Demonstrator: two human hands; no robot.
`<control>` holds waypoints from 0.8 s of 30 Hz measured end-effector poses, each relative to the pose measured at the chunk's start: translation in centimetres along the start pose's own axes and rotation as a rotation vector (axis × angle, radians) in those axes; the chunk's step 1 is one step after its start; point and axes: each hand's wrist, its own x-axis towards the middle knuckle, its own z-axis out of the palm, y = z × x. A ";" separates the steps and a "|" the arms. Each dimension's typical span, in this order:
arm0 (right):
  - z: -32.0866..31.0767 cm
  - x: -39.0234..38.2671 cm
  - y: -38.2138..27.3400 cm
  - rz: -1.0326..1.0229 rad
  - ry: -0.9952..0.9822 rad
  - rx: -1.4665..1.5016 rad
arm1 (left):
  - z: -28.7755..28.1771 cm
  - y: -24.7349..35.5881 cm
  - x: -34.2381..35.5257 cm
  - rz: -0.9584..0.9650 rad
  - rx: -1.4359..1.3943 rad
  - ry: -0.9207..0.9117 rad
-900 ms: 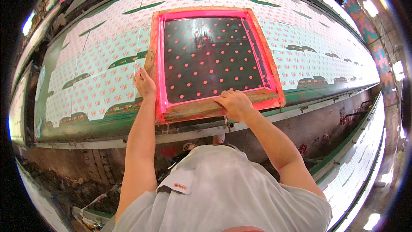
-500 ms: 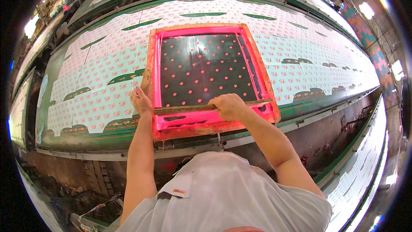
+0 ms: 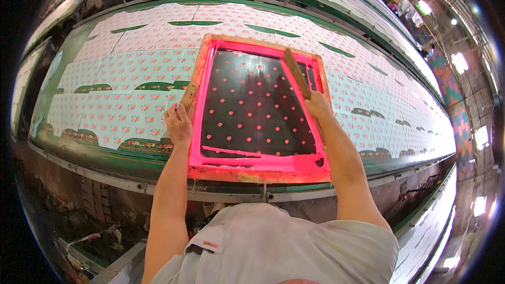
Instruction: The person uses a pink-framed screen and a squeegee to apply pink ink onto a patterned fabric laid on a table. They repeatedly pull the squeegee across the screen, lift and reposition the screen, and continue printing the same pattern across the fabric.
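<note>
A screen printing frame (image 3: 260, 175) lies on the flower-printed fabric, with bright pink ink along its inner edges and a dark mesh (image 3: 252, 110) dotted with small pink spots. My left hand (image 3: 179, 122) is closed at the lower end of a wooden handle (image 3: 190, 93) on the frame's left side. In my right hand (image 3: 319, 107), near the frame's right side, is a wooden squeegee (image 3: 298, 76). It stands tilted lengthwise, its far end toward the frame's top right. Part of its near end is hidden behind the hand and forearm.
Pale fabric panels (image 3: 126, 113) with rows of flowers cover the long green table (image 3: 121, 164). A metal rail (image 3: 113, 180) runs along the table's near edge. More long tables stand beyond and at the lower right (image 3: 428, 242).
My right hand has swung the squeegee from lying across the frame's near end to a lengthwise slant over its right side. My left hand stays at the wooden handle.
</note>
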 end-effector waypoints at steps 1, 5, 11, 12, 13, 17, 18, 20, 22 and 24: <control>0.2 0.9 0.4 0.067 0.015 -0.041 | 0.0 0.2 -0.1 -0.010 0.005 -0.008; 2.0 2.4 -0.1 0.178 0.036 -0.116 | -0.4 1.0 -0.4 -0.043 0.054 -0.049; 3.9 2.3 -4.7 -0.075 0.065 -0.176 | -0.7 1.9 -0.6 -0.102 0.093 -0.089; 4.4 2.1 -5.6 -0.132 0.051 -0.181 | -0.7 2.0 -0.6 -0.105 0.086 -0.090; 4.9 1.8 -6.5 -0.193 0.044 -0.187 | -0.7 2.0 -0.6 -0.106 0.081 -0.089; 6.3 -0.8 -9.6 -0.459 -0.006 -0.173 | -0.5 1.4 -0.8 -0.081 0.053 -0.069; 6.5 -1.9 -10.2 -0.516 -0.022 -0.174 | -0.4 1.1 -0.7 -0.064 0.041 -0.061; 6.4 -4.2 -10.7 -0.583 -0.039 -0.189 | -0.2 0.4 -0.5 -0.017 0.003 -0.015; 6.2 -6.7 -10.7 -0.665 -0.056 -0.118 | 0.1 -0.5 -0.3 -0.008 -0.075 0.020; 5.8 -8.6 -10.2 -0.691 -0.114 -0.070 | 0.3 -1.3 -0.1 -0.093 -0.194 0.022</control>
